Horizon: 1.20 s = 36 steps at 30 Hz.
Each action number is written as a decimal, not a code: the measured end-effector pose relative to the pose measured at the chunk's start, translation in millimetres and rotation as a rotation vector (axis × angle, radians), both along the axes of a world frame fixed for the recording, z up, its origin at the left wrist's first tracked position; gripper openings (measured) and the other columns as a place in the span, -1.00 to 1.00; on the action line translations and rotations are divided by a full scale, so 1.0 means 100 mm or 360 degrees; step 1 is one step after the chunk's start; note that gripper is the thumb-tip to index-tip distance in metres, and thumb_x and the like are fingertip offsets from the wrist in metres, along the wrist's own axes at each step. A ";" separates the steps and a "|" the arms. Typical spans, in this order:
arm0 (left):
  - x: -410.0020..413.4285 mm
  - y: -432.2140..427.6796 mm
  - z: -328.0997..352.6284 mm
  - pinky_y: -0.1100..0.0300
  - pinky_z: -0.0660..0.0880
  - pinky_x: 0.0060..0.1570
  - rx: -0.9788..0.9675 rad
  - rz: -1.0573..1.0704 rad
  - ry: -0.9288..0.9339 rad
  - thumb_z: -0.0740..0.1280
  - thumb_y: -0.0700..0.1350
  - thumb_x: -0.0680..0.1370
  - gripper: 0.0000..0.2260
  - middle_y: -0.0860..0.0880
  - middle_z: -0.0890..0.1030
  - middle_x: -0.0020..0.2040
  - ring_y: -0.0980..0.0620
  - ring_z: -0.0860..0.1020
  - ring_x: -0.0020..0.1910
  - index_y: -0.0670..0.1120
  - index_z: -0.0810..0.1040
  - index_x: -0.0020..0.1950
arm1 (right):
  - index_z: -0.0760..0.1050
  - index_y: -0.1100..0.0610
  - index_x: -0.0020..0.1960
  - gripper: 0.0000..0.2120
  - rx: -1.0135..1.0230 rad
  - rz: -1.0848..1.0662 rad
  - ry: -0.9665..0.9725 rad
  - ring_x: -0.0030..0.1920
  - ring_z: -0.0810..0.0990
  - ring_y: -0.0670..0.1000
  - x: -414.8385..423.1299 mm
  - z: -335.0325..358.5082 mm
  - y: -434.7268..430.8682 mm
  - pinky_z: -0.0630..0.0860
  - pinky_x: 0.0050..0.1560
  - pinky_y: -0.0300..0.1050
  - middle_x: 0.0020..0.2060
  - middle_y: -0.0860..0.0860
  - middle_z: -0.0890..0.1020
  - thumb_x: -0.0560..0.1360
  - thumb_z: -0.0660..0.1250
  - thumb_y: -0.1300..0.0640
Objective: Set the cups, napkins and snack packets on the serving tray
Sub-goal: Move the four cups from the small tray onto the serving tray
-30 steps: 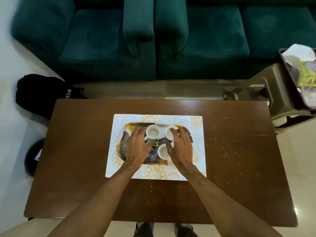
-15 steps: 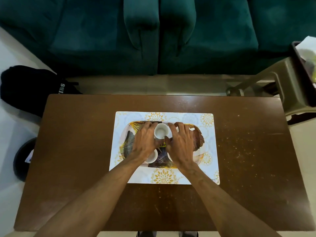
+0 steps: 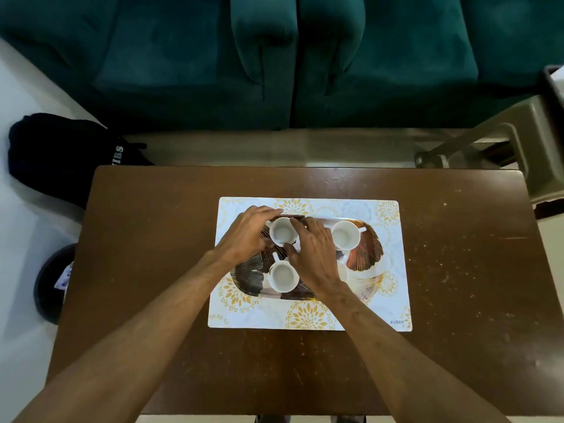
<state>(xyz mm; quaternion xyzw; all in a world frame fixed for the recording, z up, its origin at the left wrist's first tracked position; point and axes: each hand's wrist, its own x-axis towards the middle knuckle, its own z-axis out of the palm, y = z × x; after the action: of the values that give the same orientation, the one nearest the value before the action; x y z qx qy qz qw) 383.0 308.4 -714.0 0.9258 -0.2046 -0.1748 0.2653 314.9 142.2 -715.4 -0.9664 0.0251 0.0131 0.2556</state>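
A serving tray (image 3: 367,254) with a dark and gold leaf pattern lies on a floral placemat (image 3: 308,314). Three white cups stand on it: one at the far left (image 3: 282,232), one at the near left (image 3: 283,276) and one at the far right (image 3: 345,235). A fourth white edge shows under my right wrist. My left hand (image 3: 248,235) curls around the far-left cup from the left. My right hand (image 3: 314,251) touches the same cup from the right, fingers spread. No napkins or snack packets show on the tray.
The placemat sits mid brown table (image 3: 152,270). A green sofa (image 3: 274,56) runs along the far side. A black bag (image 3: 61,154) lies on the floor at left, a round dark bin (image 3: 50,285) below it. An olive stool (image 3: 518,148) stands far right.
Both hands shifted left on the tray with the cup between them. The far-right cup and the near-left cup stand uncovered now. The camera view moved closer over the table.
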 end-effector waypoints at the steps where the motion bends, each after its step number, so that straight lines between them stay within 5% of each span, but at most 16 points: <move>1: -0.03 0.01 0.00 0.00 0.44 0.30 -0.0026 0.0066 -0.0001 0.59 -0.15 0.39 -0.38 -0.03 0.57 0.34 -0.06 0.48 0.31 -0.04 0.50 0.42 | 0.54 0.15 0.28 -0.49 0.0020 -0.0008 0.0014 0.13 0.57 0.19 0.01 0.00 0.01 0.49 0.09 0.11 0.14 0.11 0.63 0.36 0.54 0.14; 11: -0.36 -0.05 -0.03 0.15 0.63 0.10 -0.0496 0.0803 0.0240 0.52 -0.37 0.42 -0.46 -0.05 0.62 0.25 -0.01 0.65 0.09 -0.09 0.56 0.37 | 0.53 0.16 0.31 -0.50 0.0141 -0.0082 0.0088 0.18 0.54 0.17 0.06 0.01 0.09 0.45 0.16 0.09 0.17 0.10 0.61 0.39 0.49 0.12; 22: -0.39 -0.06 0.05 0.17 0.63 0.10 -0.0514 0.0828 0.0286 0.45 -0.41 0.45 -0.54 -0.04 0.67 0.14 0.06 0.68 0.02 -0.08 0.60 0.31 | 0.51 0.10 0.29 -0.53 0.0284 -0.0159 0.0140 0.20 0.50 0.13 0.04 0.01 0.16 0.45 0.19 0.05 0.16 0.06 0.58 0.41 0.46 0.08; 28: -0.45 -0.09 0.06 0.51 0.52 -0.08 -0.0499 0.0897 0.0321 0.48 -0.37 0.45 -0.51 -0.06 0.66 0.14 0.10 0.68 -0.10 -0.12 0.55 0.36 | 0.50 0.11 0.29 -0.52 0.0297 -0.0106 0.0160 0.22 0.51 0.13 0.09 0.01 0.15 0.45 0.23 0.06 0.18 0.06 0.59 0.39 0.47 0.10; 36: -0.50 -0.10 0.12 0.41 0.55 -0.03 -0.0486 0.0937 0.0324 0.51 -0.32 0.45 -0.51 -0.07 0.68 0.16 0.08 0.70 -0.05 -0.11 0.55 0.37 | 0.49 0.15 0.31 -0.52 0.0329 -0.0041 0.0190 0.23 0.50 0.16 0.10 0.03 0.13 0.45 0.24 0.10 0.20 0.11 0.57 0.41 0.44 0.14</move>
<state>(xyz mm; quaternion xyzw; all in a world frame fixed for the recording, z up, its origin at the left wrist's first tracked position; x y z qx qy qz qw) 333.4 298.3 -701.9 0.8726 0.0748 -0.1496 0.4590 324.6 155.4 -712.7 -0.9320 0.0512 0.0699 0.3520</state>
